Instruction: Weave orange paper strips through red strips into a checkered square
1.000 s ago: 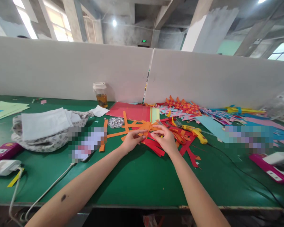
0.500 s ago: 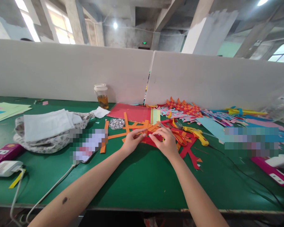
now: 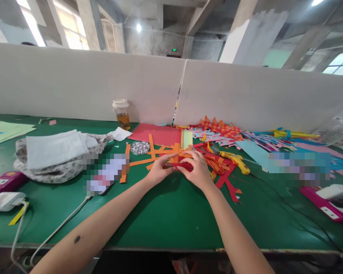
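Observation:
My left hand [image 3: 161,168] and my right hand [image 3: 196,169] meet over the middle of the table, thumbs and fingers pinched close together. Between them are paper strips, an orange strip [image 3: 176,156] upright at the fingertips and a red piece [image 3: 186,166] framed by my right thumb and fingers. How the strips join is hidden by the fingers. Loose orange strips [image 3: 141,163] lie left of and behind my hands. Red paper strips [image 3: 225,179] and orange-handled scissors [image 3: 215,164] lie just right of my right hand.
A yellow glue gun [image 3: 236,161] trails a black cord to the right. On the left are a phone [image 3: 110,175] on a white cable and a patterned cloth bundle [image 3: 54,173]. Behind stand a lidded drink cup [image 3: 122,116], a red sheet [image 3: 157,134] and woven orange-red pieces [image 3: 220,127].
My hands have come closer together, the fingertips now nearly touching around the paper. My right hand has shifted slightly left and the red piece shows more between its fingers.

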Available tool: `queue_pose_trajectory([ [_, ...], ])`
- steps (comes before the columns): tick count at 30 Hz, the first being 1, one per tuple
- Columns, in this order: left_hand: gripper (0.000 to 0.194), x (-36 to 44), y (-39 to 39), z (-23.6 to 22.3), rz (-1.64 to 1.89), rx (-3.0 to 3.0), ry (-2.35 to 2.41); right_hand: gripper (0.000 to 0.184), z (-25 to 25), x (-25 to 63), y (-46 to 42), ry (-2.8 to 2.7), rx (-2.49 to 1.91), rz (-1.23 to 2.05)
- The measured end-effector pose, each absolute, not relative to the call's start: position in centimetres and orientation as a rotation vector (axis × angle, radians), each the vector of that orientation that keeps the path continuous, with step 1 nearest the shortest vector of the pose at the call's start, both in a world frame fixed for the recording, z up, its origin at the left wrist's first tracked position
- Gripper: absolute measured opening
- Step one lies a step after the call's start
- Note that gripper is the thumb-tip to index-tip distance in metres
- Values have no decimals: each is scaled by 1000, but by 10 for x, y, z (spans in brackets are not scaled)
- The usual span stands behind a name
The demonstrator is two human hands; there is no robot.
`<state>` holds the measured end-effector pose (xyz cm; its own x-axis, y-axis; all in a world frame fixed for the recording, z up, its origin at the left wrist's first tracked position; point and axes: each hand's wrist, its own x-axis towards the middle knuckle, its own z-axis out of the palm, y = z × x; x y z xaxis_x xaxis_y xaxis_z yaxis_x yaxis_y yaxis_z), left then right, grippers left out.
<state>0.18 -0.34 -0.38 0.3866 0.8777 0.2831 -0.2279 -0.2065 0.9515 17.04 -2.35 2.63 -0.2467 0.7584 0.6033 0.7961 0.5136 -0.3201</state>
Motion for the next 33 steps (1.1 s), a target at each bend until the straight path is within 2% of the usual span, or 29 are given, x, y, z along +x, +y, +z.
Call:
queue_pose_trajectory([
  [12,48,5,-5,-4,1103,1426,634,24,20,169,-15,-1748,-1321,195],
  [33,47,7,-5,-7,1119,1430,655,19,22,173,-16,-1844,-1285,157],
])
